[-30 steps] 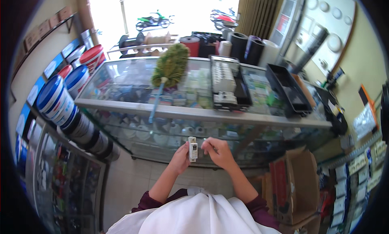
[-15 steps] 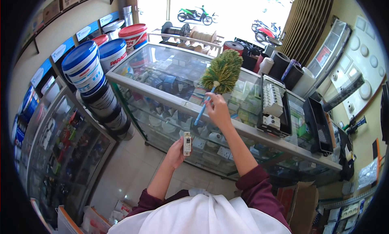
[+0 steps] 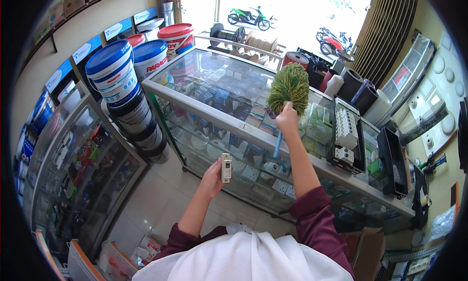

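My right hand (image 3: 287, 118) is closed round the blue handle of a duster (image 3: 288, 86) with a bushy green and yellow head. The duster's head is over the top of the glass display counter (image 3: 229, 122), near its front edge; whether it touches the glass I cannot tell. Lower down, in front of the counter, my left hand (image 3: 212, 180) holds a small white circuit breaker (image 3: 226, 168) upright, its dark switch showing. Behind the breaker, part of the left fingers is hidden.
On the counter's right stand a black case with a row of white breakers (image 3: 345, 130) and a black tray (image 3: 393, 159). Rolls of sheet (image 3: 352, 81) stand behind. Stacked paint buckets (image 3: 113, 76) and a glass cabinet (image 3: 83, 169) are at left. A cardboard box (image 3: 368, 249) sits low right.
My right hand and the duster have moved right along the counter, the grip now close beneath the head. The whole view has shifted slightly. The left hand still holds the breaker.
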Available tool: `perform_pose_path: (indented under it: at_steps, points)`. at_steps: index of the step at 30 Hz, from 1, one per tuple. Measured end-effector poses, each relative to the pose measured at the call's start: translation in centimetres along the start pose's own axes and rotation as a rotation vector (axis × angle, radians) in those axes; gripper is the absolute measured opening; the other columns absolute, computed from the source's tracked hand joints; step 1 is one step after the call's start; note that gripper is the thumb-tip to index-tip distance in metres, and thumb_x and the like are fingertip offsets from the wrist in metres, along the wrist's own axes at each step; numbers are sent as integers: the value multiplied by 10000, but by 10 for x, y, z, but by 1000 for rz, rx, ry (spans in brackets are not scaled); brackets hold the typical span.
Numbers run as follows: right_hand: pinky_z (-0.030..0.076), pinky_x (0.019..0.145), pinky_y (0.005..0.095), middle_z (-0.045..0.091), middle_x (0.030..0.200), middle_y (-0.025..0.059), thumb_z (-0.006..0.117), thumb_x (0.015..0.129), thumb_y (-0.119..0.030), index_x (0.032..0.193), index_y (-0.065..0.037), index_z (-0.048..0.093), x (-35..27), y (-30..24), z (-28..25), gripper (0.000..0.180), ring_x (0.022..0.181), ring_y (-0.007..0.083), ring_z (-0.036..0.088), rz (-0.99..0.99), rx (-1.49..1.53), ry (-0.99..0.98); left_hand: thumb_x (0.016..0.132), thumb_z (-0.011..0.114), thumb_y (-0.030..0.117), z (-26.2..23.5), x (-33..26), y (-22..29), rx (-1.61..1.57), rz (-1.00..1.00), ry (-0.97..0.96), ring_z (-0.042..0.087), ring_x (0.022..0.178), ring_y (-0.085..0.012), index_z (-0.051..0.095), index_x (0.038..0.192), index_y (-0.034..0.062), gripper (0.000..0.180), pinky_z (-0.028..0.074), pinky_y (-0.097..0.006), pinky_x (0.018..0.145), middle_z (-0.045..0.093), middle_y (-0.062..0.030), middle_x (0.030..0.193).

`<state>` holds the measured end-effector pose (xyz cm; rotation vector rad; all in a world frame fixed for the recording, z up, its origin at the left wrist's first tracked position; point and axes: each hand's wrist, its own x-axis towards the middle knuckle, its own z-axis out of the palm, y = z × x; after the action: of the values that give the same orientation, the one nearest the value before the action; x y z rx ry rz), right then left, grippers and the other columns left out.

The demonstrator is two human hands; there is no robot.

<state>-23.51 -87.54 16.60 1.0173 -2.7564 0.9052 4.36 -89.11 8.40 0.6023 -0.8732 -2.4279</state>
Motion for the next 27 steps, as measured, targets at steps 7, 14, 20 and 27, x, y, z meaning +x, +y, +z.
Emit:
perform_pose_path:
  at_steps: [7,14,20,27]
  points:
    - [286,316,232,432,600,14,400,901,-144,1078,-35,414,-47,40,-22,208,371,91,357,298,885,-93,948,348,343,-1,14,-13,68,-33,-60,509,651,-137,501,963,63,319,419,-266,577,516,-31,755]
    - [376,433,277,519,621,73,461,899,-135,1066,1,474,-184,74,-58,215,480,157,505,-123,757,-50,934,362,373,30,17,-38,283,-144,30,443,523,-142,472,854,69,333,356,-266,483,444,-27,613]
    - [444,492,392,558,698,153,538,777,-22,1203,-30,442,-285,116,-50,438,559,331,554,-404,303,44,888,499,258,25,24,-114,230,62,-146,570,835,-181,500,1118,50,310,477,-301,659,578,-67,947]
    - [454,517,429,568,707,156,562,764,-26,1193,-62,480,-358,199,-64,439,607,351,566,-71,-49,-6,869,503,332,71,-16,-173,602,-449,-106,561,878,-162,506,1181,61,413,441,-285,755,573,-49,1048]
